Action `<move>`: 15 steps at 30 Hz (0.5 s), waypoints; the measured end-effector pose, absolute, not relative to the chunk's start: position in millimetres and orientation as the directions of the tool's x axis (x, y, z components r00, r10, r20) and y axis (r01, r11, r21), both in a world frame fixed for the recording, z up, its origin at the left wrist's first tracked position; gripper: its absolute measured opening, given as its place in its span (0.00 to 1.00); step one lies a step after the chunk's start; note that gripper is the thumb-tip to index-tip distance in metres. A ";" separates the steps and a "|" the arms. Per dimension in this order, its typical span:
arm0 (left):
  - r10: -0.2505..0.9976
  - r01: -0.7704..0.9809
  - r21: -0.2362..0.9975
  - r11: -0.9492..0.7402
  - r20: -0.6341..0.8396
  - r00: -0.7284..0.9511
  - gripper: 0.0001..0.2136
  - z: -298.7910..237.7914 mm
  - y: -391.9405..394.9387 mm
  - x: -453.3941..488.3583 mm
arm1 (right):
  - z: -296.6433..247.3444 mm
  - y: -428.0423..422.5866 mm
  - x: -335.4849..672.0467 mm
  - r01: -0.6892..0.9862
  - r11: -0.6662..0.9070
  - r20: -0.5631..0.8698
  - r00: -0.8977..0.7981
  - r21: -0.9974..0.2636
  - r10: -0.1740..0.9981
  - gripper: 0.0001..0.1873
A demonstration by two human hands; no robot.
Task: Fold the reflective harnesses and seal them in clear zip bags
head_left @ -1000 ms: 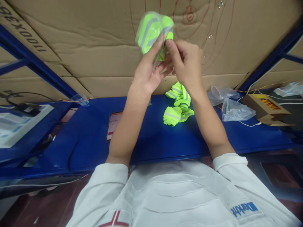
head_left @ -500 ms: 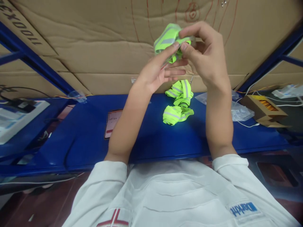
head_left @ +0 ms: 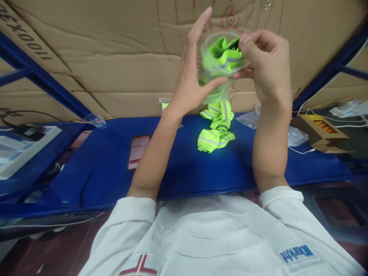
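Both my hands are raised in front of a cardboard wall. Between them is a clear plastic bag point(head_left: 214, 78) with a folded neon-green reflective band point(head_left: 222, 57) inside. My left hand point(head_left: 194, 80) has its thumb pressed on the bag's lower side and its fingers stretched upward behind it. My right hand point(head_left: 266, 65) pinches the bag's upper edge between thumb and forefinger. Below them, a pile of loose green reflective bands point(head_left: 217, 128) lies on the blue workbench point(head_left: 184, 168).
A phone point(head_left: 135, 151) lies face up on the bench, left of my left forearm. Empty clear bags point(head_left: 293, 134) and a small cardboard box point(head_left: 320, 132) with orange contents sit at the right. White trays point(head_left: 20, 147) and cables are at the far left.
The bagged band has turned so the bag's mouth faces me. My left fingers have straightened upward, and my right hand has shifted its pinch to the bag's top edge.
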State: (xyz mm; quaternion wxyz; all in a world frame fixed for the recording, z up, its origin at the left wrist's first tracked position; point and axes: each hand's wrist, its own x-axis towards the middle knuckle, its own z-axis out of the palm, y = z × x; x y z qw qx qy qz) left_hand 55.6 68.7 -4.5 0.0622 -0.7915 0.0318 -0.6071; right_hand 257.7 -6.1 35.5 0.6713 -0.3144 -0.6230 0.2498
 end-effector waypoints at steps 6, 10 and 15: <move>0.015 -0.128 0.036 -0.991 0.987 0.161 0.30 -17.2 98.0 63.4 | 34.1 -18.1 247.3 0.273 0.597 0.632 0.055 -0.755 0.773 0.21; 0.089 -0.138 0.122 -0.983 0.972 0.218 0.27 -15.1 78.0 56.2 | 36.3 -17.5 260.9 0.330 0.596 0.643 0.043 -0.732 0.765 0.16; 0.342 -0.295 0.384 -0.875 0.921 0.185 0.16 -14.2 50.7 58.3 | 41.0 -26.3 291.7 0.429 0.834 0.762 -0.390 -0.347 0.517 0.10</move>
